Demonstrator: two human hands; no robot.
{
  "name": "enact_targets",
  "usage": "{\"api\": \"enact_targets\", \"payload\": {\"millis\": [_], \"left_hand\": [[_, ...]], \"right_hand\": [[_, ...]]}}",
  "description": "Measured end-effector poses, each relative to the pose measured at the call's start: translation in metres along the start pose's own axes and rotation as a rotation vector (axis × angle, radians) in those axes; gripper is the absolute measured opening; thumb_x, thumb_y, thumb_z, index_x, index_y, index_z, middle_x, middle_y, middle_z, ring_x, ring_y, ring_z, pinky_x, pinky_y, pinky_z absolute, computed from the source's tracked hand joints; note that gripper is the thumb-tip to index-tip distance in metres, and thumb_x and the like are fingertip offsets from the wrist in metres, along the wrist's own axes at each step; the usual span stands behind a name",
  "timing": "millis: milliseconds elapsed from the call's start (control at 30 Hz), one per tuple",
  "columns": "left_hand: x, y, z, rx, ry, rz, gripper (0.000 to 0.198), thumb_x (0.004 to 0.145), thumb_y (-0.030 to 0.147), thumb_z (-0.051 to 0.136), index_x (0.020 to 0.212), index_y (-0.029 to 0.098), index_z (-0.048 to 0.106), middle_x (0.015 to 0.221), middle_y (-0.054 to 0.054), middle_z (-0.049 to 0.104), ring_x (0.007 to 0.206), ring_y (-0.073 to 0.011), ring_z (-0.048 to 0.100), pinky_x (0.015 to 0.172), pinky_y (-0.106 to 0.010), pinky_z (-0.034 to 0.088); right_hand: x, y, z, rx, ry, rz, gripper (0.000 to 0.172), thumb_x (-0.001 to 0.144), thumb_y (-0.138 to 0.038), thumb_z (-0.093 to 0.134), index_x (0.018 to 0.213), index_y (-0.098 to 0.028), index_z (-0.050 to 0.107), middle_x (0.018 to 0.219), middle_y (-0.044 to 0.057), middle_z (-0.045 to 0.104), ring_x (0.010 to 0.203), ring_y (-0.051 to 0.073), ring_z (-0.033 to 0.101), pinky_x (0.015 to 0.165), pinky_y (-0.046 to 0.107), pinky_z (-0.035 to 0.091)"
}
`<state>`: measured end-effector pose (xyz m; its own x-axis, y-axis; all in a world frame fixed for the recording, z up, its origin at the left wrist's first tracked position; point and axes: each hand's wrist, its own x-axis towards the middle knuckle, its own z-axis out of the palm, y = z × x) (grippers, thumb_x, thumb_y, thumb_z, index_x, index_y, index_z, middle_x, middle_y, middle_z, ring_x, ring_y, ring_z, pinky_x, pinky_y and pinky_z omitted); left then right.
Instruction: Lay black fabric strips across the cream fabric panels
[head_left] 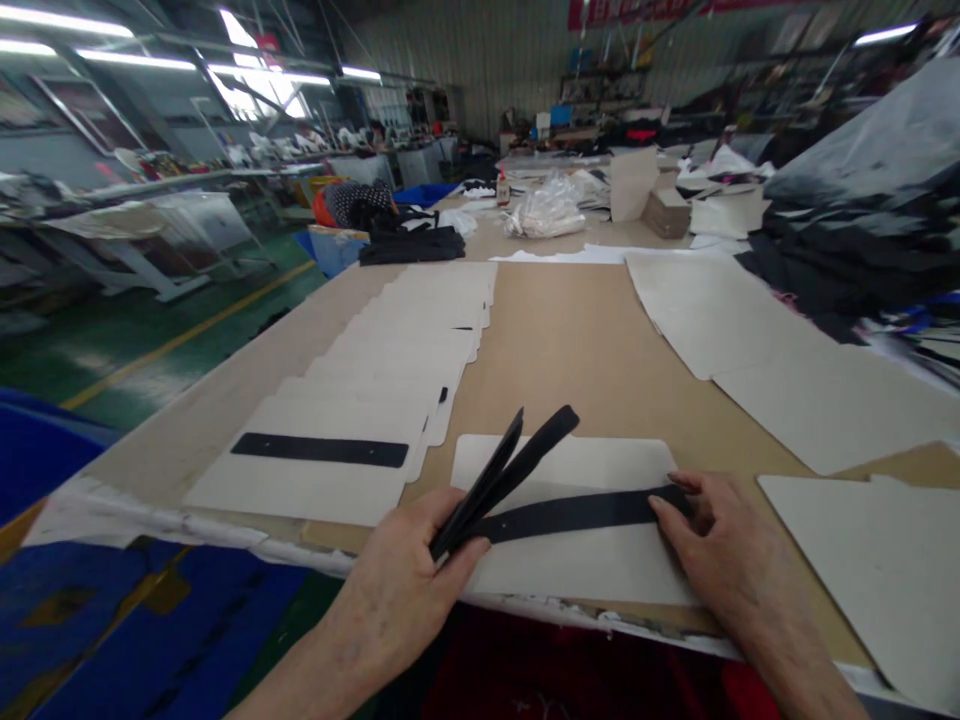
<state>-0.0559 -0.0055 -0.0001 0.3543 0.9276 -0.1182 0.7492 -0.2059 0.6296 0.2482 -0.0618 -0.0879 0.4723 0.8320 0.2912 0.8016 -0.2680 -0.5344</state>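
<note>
Several black strips [510, 468] stick up out of my left hand [420, 560], which is closed around their lower ends. Another black strip [577, 514] stretches across a pale cardboard sheet [570, 575] at the table's front edge. Its left end lies at my left fingertips, its right end between the thumb and fingers of my right hand [724, 550]. To the left, a row of overlapping pale sheets [409, 345] runs away from me. On the nearest of these rests a black strip [320, 449] with two small marks.
More pale cardboard sheets [817, 390] overlap on the right of the brown table [555, 350]. Farther back are a clear plastic bag [547, 208], folded black material [412, 244] and stacked cardboard [666, 212]. Blue bins [45, 440] stand at the left, beside the green floor.
</note>
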Motion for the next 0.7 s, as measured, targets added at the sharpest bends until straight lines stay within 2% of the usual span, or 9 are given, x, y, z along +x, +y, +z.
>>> {"api": "enact_targets", "payload": {"millis": [167, 367, 467, 700], "left_hand": [[-0.009, 0.002, -0.005, -0.043, -0.051, -0.005, 0.015, 0.088, 0.03, 0.054, 0.091, 0.023, 0.067, 0.087, 0.0, 0.071, 0.082, -0.0201, 0.066, 0.072, -0.03, 0.048], [0.014, -0.005, 0.002, 0.109, 0.04, -0.004, 0.017, 0.089, 0.026, 0.051, 0.097, 0.022, 0.065, 0.093, -0.005, 0.072, 0.088, -0.0241, 0.067, 0.076, -0.034, 0.049], [0.023, -0.009, 0.008, 0.199, 0.037, 0.006, 0.016, 0.09, 0.024, 0.05, 0.098, 0.022, 0.065, 0.092, -0.005, 0.071, 0.088, -0.0257, 0.068, 0.077, -0.037, 0.049], [0.029, -0.011, 0.013, 0.234, 0.023, -0.015, 0.014, 0.09, 0.024, 0.052, 0.098, 0.022, 0.064, 0.095, -0.006, 0.072, 0.093, -0.0267, 0.069, 0.081, -0.038, 0.05]], "right_hand": [[0.001, 0.006, 0.001, -0.046, 0.012, -0.035, 0.039, 0.084, -0.057, 0.05, 0.098, -0.022, 0.064, 0.094, 0.008, 0.063, 0.07, 0.022, 0.06, 0.065, 0.038, 0.048], [0.004, 0.021, 0.007, -0.086, 0.057, -0.127, 0.04, 0.084, -0.059, 0.052, 0.095, -0.023, 0.065, 0.09, 0.006, 0.062, 0.069, 0.022, 0.06, 0.065, 0.038, 0.048], [0.006, 0.027, 0.009, -0.084, 0.074, -0.176, 0.038, 0.082, -0.058, 0.055, 0.093, -0.023, 0.065, 0.087, 0.005, 0.062, 0.068, 0.022, 0.059, 0.066, 0.038, 0.048], [0.002, 0.012, 0.003, -0.066, 0.054, -0.133, 0.04, 0.085, -0.058, 0.048, 0.093, -0.022, 0.065, 0.086, 0.006, 0.06, 0.07, 0.023, 0.058, 0.065, 0.039, 0.047]]}}
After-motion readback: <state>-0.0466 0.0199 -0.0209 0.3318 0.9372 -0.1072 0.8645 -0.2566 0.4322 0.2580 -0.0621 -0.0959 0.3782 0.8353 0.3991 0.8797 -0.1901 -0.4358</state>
